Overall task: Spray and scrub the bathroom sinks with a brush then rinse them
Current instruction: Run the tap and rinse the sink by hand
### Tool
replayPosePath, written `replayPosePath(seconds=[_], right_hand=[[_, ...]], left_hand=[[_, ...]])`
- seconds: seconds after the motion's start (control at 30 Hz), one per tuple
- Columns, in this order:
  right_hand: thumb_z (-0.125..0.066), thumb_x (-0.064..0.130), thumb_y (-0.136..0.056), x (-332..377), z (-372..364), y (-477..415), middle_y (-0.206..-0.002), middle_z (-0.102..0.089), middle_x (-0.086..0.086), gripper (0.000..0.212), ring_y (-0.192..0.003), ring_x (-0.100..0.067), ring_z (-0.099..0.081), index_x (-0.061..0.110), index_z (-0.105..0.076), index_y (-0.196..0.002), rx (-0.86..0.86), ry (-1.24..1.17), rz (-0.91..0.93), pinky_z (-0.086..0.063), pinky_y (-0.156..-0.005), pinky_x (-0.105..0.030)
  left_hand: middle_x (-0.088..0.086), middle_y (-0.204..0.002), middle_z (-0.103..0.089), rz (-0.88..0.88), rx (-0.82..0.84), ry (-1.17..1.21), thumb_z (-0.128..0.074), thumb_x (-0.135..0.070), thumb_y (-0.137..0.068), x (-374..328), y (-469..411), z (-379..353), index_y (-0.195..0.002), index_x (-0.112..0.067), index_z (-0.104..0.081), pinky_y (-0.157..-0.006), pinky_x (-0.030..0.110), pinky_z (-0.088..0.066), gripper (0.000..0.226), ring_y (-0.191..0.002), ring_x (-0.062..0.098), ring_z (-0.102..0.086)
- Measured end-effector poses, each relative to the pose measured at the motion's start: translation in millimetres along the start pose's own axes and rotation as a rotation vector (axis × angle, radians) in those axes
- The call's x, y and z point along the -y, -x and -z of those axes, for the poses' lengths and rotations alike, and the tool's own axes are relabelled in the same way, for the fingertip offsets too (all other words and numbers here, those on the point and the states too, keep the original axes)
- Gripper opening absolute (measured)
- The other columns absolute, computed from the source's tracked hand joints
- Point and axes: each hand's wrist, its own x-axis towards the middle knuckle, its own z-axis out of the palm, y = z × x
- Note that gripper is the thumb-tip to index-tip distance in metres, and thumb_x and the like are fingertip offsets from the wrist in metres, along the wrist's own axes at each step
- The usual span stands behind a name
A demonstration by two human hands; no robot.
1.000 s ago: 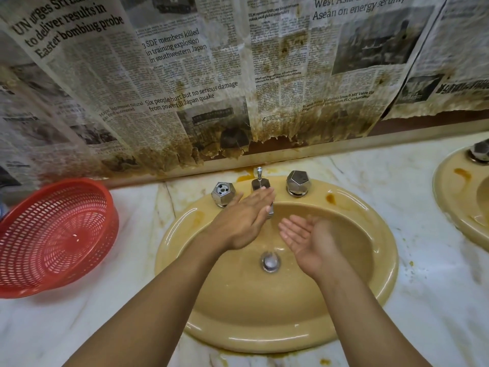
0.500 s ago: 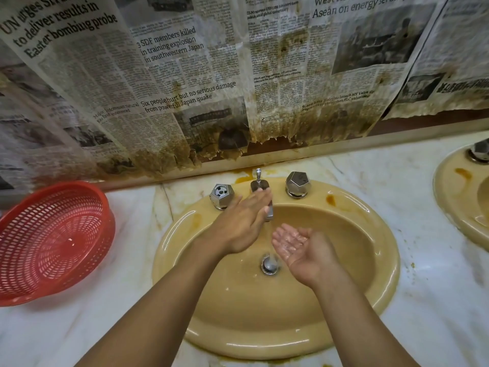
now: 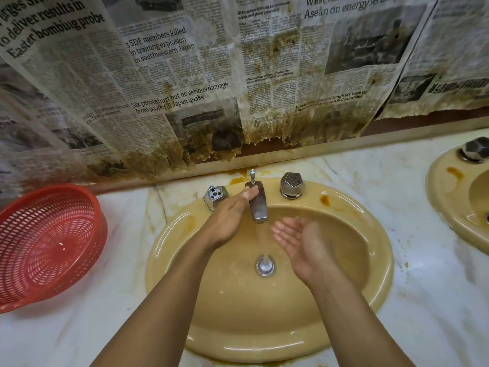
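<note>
Warm, dim light — soft glare on sink rim (image 3: pixel 264 349); edges warped.

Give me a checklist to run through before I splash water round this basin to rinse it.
1. Water on: ok, it runs from the tap down to the drain.
2. Scooping: ok, the right hand is cupped palm-up beside the falling water.
3. Other hand free: ok, the left hand holds nothing, straight fingers against the tap.
4. Rim clean: not ok, orange stains show on the sink near the right knob.
5. Drain open: cannot tell.
6. Splash zone: ok, the red basket sits on the counter left of the sink, apart from it.
</note>
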Motion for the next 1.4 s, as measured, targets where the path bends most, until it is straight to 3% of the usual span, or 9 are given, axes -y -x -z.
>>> replayPosePath(seconds=[0.17,0.33,0.43,0.6,0.83,1.0,1.13,1.27,1.4], right_hand=[[-0.043,0.018,-0.108,-25.0,-7.2,-12.3,-0.128,-0.061,-0.033,0.039,-0.116,-0.044,-0.063,-0.014,-0.055,-0.127,0.072,-0.090,-0.227,-0.054,-0.096,-0.045],[-0.039,0.019,-0.108,-24.5,-4.7,-10.1,-0.111,-0.069,-0.029,0.040,-0.096,-0.039,-0.068,-0.013,-0.060,-0.120,0.055,-0.215,-0.249,-0.056,-0.081,-0.043],[-0.041,0.016,-0.105,-1.3,2.7,2.7,-0.096,-0.074,-0.025,0.037,-0.083,-0.032,-0.074,-0.010,-0.066,-0.114,0.082,-0.198,-0.115,-0.059,-0.074,-0.038],[-0.047,0.014,-0.106,37.2,-28.7,28.8,-0.117,-0.071,-0.023,0.030,-0.111,-0.032,-0.070,-0.007,-0.061,-0.122,0.258,0.034,0.060,-0.053,-0.104,-0.043],[-0.045,0.012,-0.105,20.2,-12.6,11.9,-0.115,-0.071,-0.022,0.029,-0.105,-0.030,-0.071,-0.007,-0.063,-0.117,0.022,0.032,0.108,-0.056,-0.096,-0.037],[-0.041,0.018,-0.109,-15.7,-5.2,-5.3,-0.123,-0.063,-0.033,0.034,-0.116,-0.043,-0.063,-0.010,-0.060,-0.112,0.085,-0.130,-0.210,-0.050,-0.105,-0.046],[-0.040,0.018,-0.108,-24.2,-6.3,-13.3,-0.124,-0.063,-0.033,0.039,-0.119,-0.045,-0.060,-0.013,-0.056,-0.126,0.130,-0.349,-0.358,-0.058,-0.088,-0.047],[-0.038,0.016,-0.106,-9.7,3.6,-5.6,-0.103,-0.072,-0.026,0.039,-0.096,-0.036,-0.070,-0.011,-0.060,-0.124,0.094,-0.332,-0.262,-0.057,-0.081,-0.042],[-0.045,0.013,-0.103,26.0,-6.2,18.9,-0.104,-0.074,-0.026,0.033,-0.094,-0.035,-0.076,-0.011,-0.063,-0.117,0.206,-0.166,-0.067,-0.060,-0.088,-0.041]], left_hand=[[-0.021,-0.159,-0.038,0.035,-0.037,0.121,-0.027,-0.036,-0.114,1.6,9.7,-4.9,-0.154,-0.029,-0.046,-0.118,0.015,-0.018,0.045,-0.146,-0.009,-0.028],[-0.012,-0.154,-0.050,0.194,-0.176,0.288,-0.036,-0.060,-0.107,-2.4,-13.4,-21.0,-0.149,-0.032,-0.054,-0.122,0.035,-0.027,0.054,-0.143,0.008,-0.042],[-0.009,-0.135,-0.067,0.234,-0.202,0.439,-0.040,-0.064,-0.104,0.5,-32.5,-27.1,-0.122,-0.032,-0.071,-0.122,0.045,-0.032,0.047,-0.129,0.012,-0.057],[0.000,-0.115,-0.074,0.245,-0.201,0.484,-0.037,-0.053,-0.105,9.9,-56.1,-20.9,-0.105,-0.026,-0.070,-0.119,0.046,-0.035,0.043,-0.118,0.019,-0.063],[-0.013,-0.145,-0.048,0.263,-0.160,0.562,-0.026,-0.048,-0.111,-3.8,-28.6,-21.7,-0.154,-0.015,-0.043,-0.119,0.029,-0.027,0.057,-0.136,0.007,-0.044],[-0.012,-0.153,-0.041,0.257,-0.193,0.661,-0.019,-0.041,-0.113,0.5,-8.3,-38.0,-0.161,-0.017,-0.028,-0.116,0.026,-0.022,0.055,-0.144,0.005,-0.034],[-0.007,-0.153,-0.046,0.255,-0.254,0.654,-0.022,-0.037,-0.114,-3.9,-16.0,-38.6,-0.157,-0.012,-0.038,-0.118,0.028,-0.026,0.052,-0.139,0.009,-0.043],[0.004,-0.165,-0.034,0.294,-0.220,0.704,-0.019,-0.045,-0.113,4.3,-27.9,-30.4,-0.162,-0.010,-0.027,-0.128,0.040,-0.018,0.061,-0.152,0.020,-0.033],[0.009,-0.157,-0.047,0.290,-0.214,0.904,-0.023,-0.041,-0.113,-8.0,-22.6,-32.3,-0.159,-0.005,-0.030,-0.123,0.041,-0.031,0.058,-0.138,0.018,-0.050]])
